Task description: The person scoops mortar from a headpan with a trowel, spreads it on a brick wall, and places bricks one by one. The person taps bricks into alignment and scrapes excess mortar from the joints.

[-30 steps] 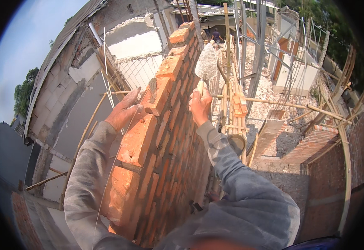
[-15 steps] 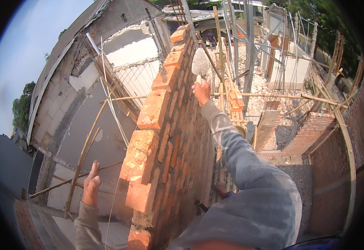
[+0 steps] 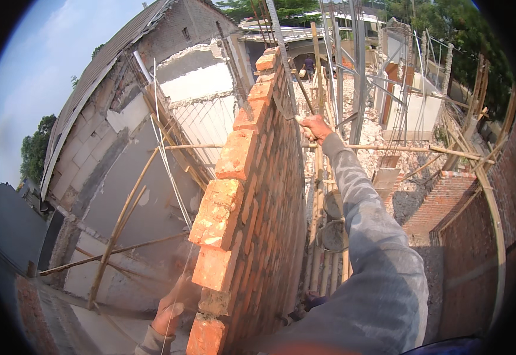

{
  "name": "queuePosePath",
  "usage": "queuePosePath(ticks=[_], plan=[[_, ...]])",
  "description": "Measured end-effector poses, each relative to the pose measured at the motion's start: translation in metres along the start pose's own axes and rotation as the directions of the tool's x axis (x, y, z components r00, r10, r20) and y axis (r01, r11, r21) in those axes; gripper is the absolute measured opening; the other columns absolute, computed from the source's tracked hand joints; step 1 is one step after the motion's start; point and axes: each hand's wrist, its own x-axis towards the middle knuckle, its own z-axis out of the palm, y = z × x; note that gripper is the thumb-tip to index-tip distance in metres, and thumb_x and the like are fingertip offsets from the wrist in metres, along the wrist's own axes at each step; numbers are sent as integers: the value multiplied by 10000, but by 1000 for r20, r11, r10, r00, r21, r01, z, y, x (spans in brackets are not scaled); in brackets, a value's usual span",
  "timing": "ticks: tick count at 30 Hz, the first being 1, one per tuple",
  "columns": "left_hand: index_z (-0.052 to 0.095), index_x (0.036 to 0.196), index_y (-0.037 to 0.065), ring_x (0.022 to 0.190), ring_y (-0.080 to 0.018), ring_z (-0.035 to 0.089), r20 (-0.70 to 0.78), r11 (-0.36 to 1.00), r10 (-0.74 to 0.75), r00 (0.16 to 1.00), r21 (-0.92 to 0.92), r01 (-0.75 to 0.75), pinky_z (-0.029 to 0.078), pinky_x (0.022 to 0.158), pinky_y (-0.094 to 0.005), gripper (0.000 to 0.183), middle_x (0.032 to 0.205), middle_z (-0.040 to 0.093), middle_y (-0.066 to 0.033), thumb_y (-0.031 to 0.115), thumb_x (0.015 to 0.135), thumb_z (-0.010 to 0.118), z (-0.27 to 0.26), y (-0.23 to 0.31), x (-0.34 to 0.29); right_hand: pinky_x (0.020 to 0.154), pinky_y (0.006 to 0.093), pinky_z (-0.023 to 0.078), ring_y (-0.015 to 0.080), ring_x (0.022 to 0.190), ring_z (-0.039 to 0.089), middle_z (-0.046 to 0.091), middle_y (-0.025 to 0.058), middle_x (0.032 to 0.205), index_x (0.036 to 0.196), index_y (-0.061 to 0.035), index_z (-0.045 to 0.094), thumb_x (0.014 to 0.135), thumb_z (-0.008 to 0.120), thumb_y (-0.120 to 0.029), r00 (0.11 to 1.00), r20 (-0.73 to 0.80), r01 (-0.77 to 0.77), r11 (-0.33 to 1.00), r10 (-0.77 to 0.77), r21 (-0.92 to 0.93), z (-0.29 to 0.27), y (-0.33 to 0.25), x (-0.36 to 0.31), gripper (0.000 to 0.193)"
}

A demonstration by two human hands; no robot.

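Observation:
A red brick wall (image 3: 264, 195) with a stepped, uneven top runs away from me through the middle of the view. On its right side my right hand (image 3: 316, 128) is closed round the handle of a trowel (image 3: 282, 103). The trowel's blade is seen nearly edge-on, close along the wall's right face near the far end. Low on the left side, my left hand (image 3: 172, 305) is beside the wall, fingers stretched up and nothing visible in them. A thin string (image 3: 178, 290) passes in front of that hand. Whether its fingertips touch the wall is unclear.
Two mortar buckets (image 3: 332, 235) stand on bamboo scaffolding (image 3: 324, 272) right of the wall. A horizontal bamboo pole (image 3: 388, 148) crosses beyond my right arm. Metal posts (image 3: 358, 77) rise farther back, near rubble and a distant person (image 3: 309, 64). Crossed bamboo poles (image 3: 116, 231) stand at left.
My right hand has moved right and slightly down in view, and the trowel's blade has turned from face-on to nearly edge-on against the wall. My left hand has dropped and moved right, closer to the wall.

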Motion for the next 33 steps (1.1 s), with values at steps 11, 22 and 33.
queuePosePath(ticks=[11,22,33], plan=[[357,1701,-29,1504,-331,495,59,981,32,998,-193,-20,368,1240,-475,1125,1663,494,-193,476,775,746,29,-4,37,432,236,409,72,538,561,664,41,834,1411,82,639,1087,655,-215,969,217,95,989,-118,117,-12,15,-185,440],[500,1585,-67,1250,-262,645,-71,980,-39,997,-196,25,490,1054,-372,1001,1443,665,-157,474,782,756,39,-21,36,423,246,417,67,531,547,637,28,821,1279,59,669,1062,689,-134,989,123,72,992,-84,100,17,31,-64,291],[417,1656,-40,1452,-274,540,61,974,167,984,-168,-155,417,1199,-413,1037,1595,558,-154,511,829,713,52,-10,36,440,287,413,77,530,551,620,36,801,1383,58,637,1058,684,-127,964,249,90,995,-96,35,97,28,-285,377]])
